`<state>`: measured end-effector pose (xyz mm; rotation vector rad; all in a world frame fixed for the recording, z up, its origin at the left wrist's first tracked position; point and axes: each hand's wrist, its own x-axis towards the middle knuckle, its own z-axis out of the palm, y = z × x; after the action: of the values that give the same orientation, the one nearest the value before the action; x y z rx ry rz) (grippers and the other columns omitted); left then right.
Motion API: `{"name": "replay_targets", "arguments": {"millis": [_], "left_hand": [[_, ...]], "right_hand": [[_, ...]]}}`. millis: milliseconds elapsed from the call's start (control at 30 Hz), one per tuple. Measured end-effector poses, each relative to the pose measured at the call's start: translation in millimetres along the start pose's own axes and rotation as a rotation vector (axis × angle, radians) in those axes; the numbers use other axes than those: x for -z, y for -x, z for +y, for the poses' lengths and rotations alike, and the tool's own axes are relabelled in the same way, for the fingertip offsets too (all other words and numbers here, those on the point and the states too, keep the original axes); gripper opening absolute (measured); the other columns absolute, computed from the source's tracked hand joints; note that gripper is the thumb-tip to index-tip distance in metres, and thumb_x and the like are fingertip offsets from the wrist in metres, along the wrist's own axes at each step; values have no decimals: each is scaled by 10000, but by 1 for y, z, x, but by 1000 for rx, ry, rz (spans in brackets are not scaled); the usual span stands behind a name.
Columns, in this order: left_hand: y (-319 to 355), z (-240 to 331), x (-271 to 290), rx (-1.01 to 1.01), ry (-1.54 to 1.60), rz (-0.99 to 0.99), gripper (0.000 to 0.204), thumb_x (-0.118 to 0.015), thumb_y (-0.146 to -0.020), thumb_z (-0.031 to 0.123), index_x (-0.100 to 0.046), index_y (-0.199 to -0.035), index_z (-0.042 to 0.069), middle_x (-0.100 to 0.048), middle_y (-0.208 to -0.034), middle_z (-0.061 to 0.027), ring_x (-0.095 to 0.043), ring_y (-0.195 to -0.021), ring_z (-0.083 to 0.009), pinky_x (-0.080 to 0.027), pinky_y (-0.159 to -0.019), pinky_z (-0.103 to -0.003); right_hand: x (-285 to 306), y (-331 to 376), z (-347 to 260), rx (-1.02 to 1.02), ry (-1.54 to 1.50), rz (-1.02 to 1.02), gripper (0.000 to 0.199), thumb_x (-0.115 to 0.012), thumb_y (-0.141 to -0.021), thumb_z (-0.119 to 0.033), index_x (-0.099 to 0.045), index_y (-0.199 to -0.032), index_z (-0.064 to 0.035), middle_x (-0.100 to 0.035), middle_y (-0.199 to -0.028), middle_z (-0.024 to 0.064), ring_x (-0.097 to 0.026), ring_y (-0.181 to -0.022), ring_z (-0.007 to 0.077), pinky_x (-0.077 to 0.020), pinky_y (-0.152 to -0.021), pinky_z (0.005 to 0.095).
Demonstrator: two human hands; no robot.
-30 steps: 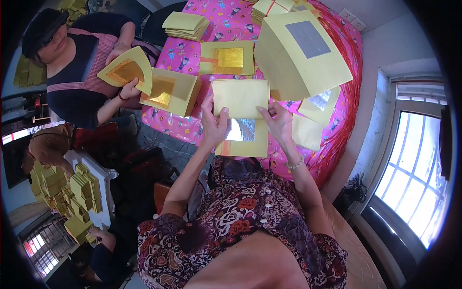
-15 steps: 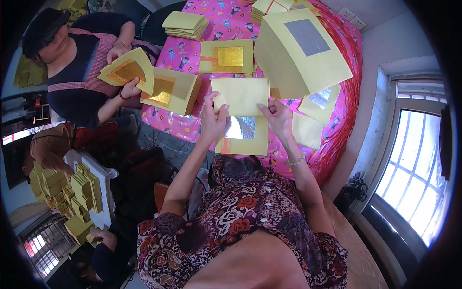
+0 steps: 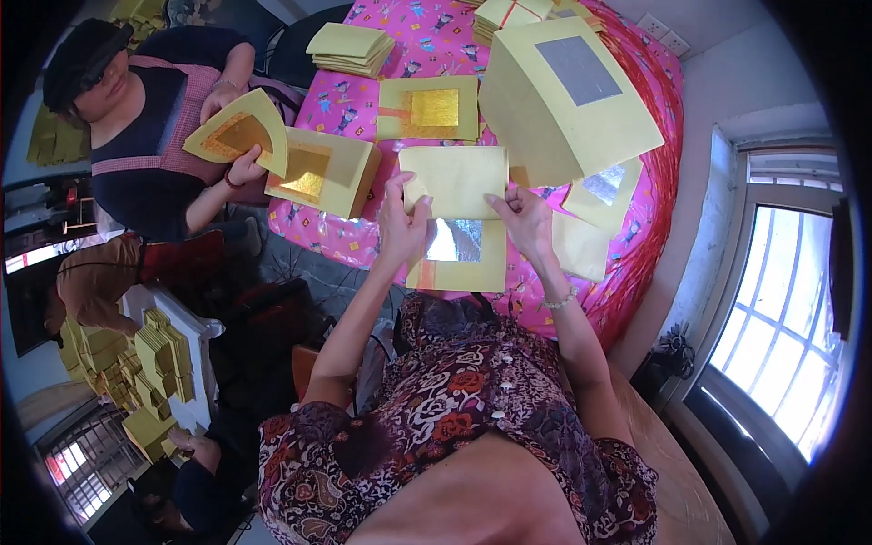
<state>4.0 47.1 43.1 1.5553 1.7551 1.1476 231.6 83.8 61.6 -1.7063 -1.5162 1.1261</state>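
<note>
Between my two hands is a plain yellow sheet of joss paper (image 3: 454, 180), held by its lower corners. My left hand (image 3: 402, 221) pinches its left side, thumb on top. On the opposite side my right hand (image 3: 527, 221) grips the right edge with the thumb in front. Just below, partly covered by the held paper, lies a silver-foil joss paper sheet (image 3: 461, 277) with an orange band at its left. A gold-foil sheet (image 3: 396, 95) lies beyond my hands. To the right of it a tall yellow stack (image 3: 522, 104) with a silver square on top leans close by.
Pink patterned cloth (image 3: 436, 27) covers the table. A co-worker (image 3: 154, 127) at left holds a bent gold-foil sheet (image 3: 204, 136) above another thick stack (image 3: 363, 177). Red strands (image 3: 668, 136) hang along the right edge. Folded papers (image 3: 350, 45) sit at the back.
My hands and the held paper stay in the same place. At the far left, a person in brown has shifted slightly.
</note>
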Motion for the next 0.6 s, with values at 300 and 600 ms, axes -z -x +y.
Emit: {"name": "replay_targets", "arguments": {"millis": [300, 600], "left_hand": [[9, 1, 5, 75, 82, -11, 314, -677, -872, 153, -516, -1126, 64, -635, -989, -162, -658, -829, -350, -519, -708, -429], [21, 0, 3, -36, -91, 53, 229, -742, -822, 186, -634, -992, 77, -542, -1036, -88, -546, -984, -305, -448, -858, -414]], "right_hand": [[-10, 14, 0, -1, 108, 97, 333, -815, -776, -323, -635, -809, -45, -652, -657, 57, -617, -586, 186, -486, -548, 353], [-25, 24, 28, 628, 381, 332, 231, -763, -822, -255, -603, -885, -100, -559, -830, 65, -541, -819, 263, -412, -727, 398]]}}
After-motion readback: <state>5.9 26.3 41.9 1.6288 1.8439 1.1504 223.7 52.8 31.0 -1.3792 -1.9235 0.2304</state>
